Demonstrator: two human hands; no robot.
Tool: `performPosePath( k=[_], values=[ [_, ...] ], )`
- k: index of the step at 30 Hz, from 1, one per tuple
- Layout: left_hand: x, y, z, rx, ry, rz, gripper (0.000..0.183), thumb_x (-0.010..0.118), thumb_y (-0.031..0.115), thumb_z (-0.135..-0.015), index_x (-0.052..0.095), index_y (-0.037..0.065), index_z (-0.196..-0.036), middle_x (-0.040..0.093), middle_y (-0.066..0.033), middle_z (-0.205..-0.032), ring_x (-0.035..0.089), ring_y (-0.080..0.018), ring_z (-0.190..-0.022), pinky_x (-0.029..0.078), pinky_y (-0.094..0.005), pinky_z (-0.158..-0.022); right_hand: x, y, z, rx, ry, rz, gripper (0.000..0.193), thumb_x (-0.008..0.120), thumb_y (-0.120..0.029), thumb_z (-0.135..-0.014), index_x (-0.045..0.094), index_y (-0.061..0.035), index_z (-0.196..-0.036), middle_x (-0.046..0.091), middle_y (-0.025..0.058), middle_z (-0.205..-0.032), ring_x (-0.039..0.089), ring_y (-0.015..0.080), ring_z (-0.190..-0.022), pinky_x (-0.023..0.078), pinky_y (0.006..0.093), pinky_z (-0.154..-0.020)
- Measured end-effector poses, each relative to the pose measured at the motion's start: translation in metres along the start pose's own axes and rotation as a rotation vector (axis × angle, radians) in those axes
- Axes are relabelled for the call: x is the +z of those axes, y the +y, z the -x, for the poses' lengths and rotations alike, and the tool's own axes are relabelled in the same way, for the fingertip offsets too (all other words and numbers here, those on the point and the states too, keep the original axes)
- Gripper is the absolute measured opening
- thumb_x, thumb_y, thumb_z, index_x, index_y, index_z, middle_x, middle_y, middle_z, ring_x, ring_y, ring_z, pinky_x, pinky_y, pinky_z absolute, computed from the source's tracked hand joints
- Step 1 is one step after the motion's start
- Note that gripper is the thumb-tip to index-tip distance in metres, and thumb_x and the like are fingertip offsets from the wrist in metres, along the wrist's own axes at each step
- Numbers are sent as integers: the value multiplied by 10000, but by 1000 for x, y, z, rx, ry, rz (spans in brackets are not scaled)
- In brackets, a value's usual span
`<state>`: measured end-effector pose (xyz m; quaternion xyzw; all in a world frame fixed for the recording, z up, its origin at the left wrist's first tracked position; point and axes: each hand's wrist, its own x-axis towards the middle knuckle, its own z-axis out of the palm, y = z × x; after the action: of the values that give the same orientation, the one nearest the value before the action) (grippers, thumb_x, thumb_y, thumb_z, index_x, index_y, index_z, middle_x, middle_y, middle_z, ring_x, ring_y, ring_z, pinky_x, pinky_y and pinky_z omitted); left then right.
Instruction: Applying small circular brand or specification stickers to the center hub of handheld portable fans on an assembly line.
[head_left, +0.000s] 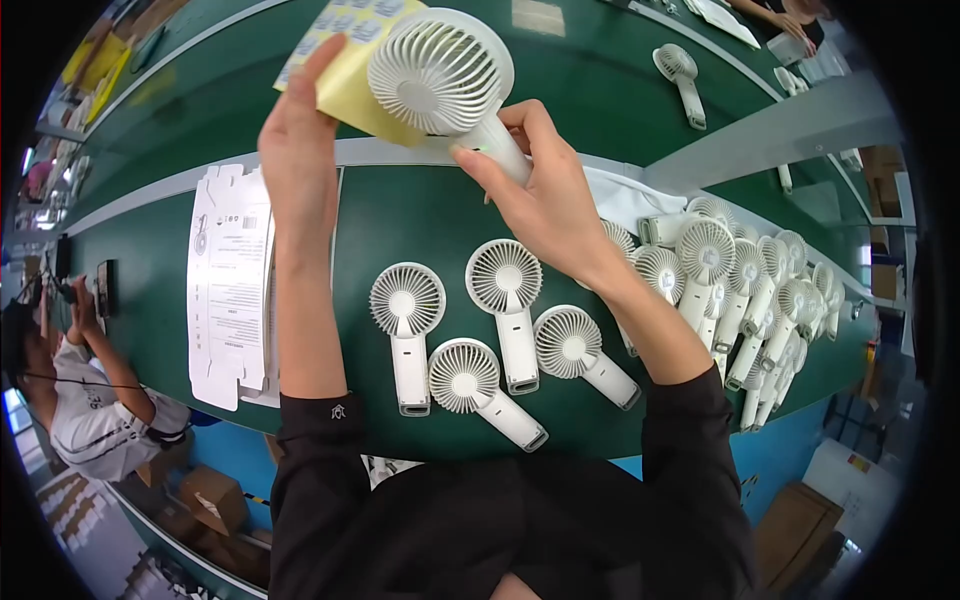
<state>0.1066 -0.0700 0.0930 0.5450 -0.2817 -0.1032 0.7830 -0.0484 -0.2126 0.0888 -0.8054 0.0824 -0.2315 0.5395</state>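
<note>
My left hand (300, 160) grips a yellow sheet of stickers (352, 88) by its near-left edge; white labels with blue-grey print show on its far part. In my right hand (548, 195) is a white handheld fan (440, 75), held by its handle, with my thumb beside a small green light. The fan's round grille overlaps the sheet in this view; whether they touch I cannot tell. Below my hands, several similar fans lie on the green table, among them one fan (407, 300) at the left and one (570, 345) at the right.
A stack of flat white cartons (228, 300) lies left of my left forearm. Many fans (745, 270) are piled at the right, near a white cloth (625, 200). A grey metal bar (770, 135) crosses at the upper right. A person (95, 390) sits at the left.
</note>
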Motion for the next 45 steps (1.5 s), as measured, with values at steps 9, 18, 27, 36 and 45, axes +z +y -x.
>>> performPosePath(
  k=[9,18,27,36,45],
  values=[
    [-4,15,-1,65,197,-49,464,588,323,-998,616,-55,-1266,626,-134,-1285,568,-196,-1206,404,-331,-1073,-6,13,5,-120,94,166,323,728,-154,-903,526,41,-1063,661,116,-904,628,150,-783,517,281,-682],
    [-1,10,1,53,196,-181,382,674,256,-942,665,27,-1248,678,-118,-1178,611,-162,-1103,415,-288,-1012,-12,13,6,-102,135,181,307,745,-147,-886,563,33,-1056,667,105,-901,625,132,-772,516,272,-657],
    [4,-1,7,18,100,-276,379,655,251,-955,644,78,-1292,690,-94,-1134,624,-137,-1027,435,-277,-961,-9,13,7,-115,123,161,309,742,-142,-892,556,34,-1065,661,102,-914,622,114,-759,525,263,-635],
    [35,-26,30,-244,-261,286,465,716,149,-880,513,-21,-1263,666,-88,-1062,655,-161,-894,543,-317,-769,8,1,6,56,36,-180,310,693,-129,-929,511,28,-1126,659,86,-928,610,87,-751,511,240,-598],
    [46,-9,32,-322,-39,374,352,707,175,-889,538,26,-1158,643,-35,-952,624,-91,-702,479,-243,-450,41,-1,5,9,43,-194,279,641,-118,-956,464,6,-1134,625,86,-900,585,94,-646,470,242,-545]
  ],
)
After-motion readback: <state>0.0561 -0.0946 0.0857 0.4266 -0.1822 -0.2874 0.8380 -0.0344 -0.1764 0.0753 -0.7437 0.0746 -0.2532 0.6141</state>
